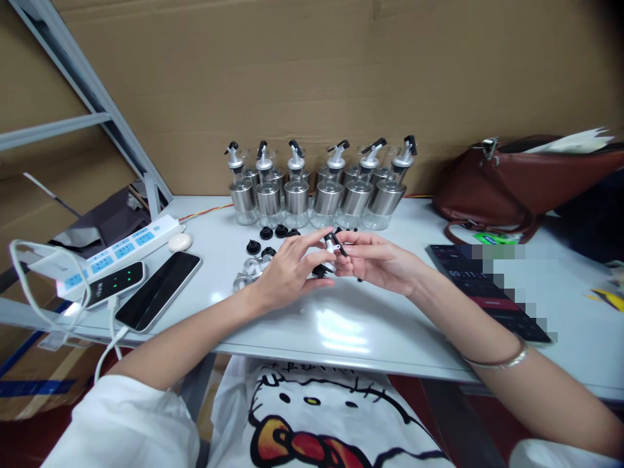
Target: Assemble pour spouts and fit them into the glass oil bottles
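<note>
Between my two hands, just above the table, is a pour spout (332,246) with a silver body, a black flip lid and a black ribbed stopper below. My left hand (291,268) is closed round its left side, fingers at the lid and the base. From the right, my right hand (373,259) pinches the lid and body with its fingertips. Black stoppers (266,233) lie loose beyond my left hand. Silver spout parts (242,279) sit partly hidden behind that hand, and more small black pieces show behind my right fingers.
Glass bottles with steel bands (296,198) stand in rows at the back; the front ones carry spouts. At left are a power strip (141,240), a phone (158,292) and white cables. A tablet-like screen (487,292) and a brown bag (526,182) lie right.
</note>
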A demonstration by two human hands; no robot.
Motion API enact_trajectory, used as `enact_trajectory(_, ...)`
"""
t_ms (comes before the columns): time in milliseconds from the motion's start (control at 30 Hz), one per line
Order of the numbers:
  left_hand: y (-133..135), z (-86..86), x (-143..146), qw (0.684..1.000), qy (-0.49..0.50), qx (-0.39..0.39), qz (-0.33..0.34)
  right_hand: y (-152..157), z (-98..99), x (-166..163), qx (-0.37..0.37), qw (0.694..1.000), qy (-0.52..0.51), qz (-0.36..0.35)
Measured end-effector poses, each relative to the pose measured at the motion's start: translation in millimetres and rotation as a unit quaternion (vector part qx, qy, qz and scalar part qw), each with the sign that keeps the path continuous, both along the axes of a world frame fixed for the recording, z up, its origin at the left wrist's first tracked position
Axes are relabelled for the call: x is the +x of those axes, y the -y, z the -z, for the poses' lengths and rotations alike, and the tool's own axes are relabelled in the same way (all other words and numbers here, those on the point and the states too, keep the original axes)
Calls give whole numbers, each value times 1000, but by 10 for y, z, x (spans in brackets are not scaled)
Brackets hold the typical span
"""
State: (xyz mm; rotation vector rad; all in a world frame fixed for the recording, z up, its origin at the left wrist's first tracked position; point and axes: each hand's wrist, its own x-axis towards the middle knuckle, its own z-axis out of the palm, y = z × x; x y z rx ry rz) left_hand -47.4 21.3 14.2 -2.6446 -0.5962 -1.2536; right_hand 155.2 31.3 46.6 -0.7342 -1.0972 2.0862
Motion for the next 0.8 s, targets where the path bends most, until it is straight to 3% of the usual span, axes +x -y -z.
enact_trajectory(200, 5, 16, 7, 1000, 9, -6, 18, 11, -4, 0, -1, 1000, 0, -8)
enact_trajectory(567, -8, 93, 11, 991, 27, -104, 75, 22, 32, -12, 16, 998, -3, -53)
enact_trajectory(800, 5, 101, 25, 988, 46, -100, 106, 42, 43, -5, 49, 992, -38, -111)
